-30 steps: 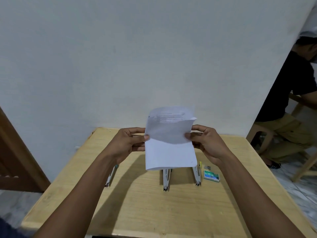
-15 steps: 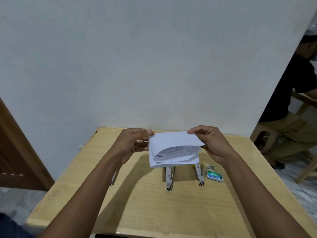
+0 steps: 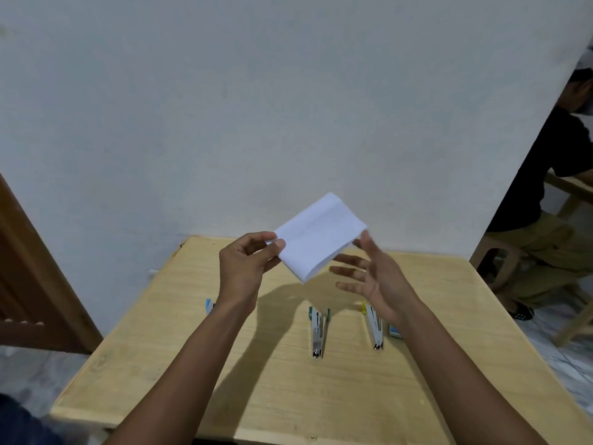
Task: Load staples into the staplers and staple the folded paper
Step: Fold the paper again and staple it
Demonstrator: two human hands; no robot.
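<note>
Pinching w/ L hand [image 3: 247, 264] thumb + fingers the left corner of folded paper [image 3: 317, 239], tilted in air above table [image 3: 321, 396], R hand [image 3: 375, 274] just beside its right edge, fingers spread, holding nothing; on table: blue-tipped stapler [image 3: 209, 306] behind L forearm, green-tipped stapler [image 3: 317, 330], yellow-tipped stapler [image 3: 373, 326], staple box [image 3: 394, 331].

Matt white paper [image 3: 316, 242], shiny metal staplers [image 3: 317, 332] — pale, smooth wood-grain table [image 3: 321, 396], matt plastered wall [image 3: 256, 107].

2 bare forearms [image 3: 199, 358], bare left hand [image 3: 245, 268] and right hand [image 3: 380, 281]; 1 blurred patch of dark blue fabric [image 3: 19, 425] at lower left.
</note>
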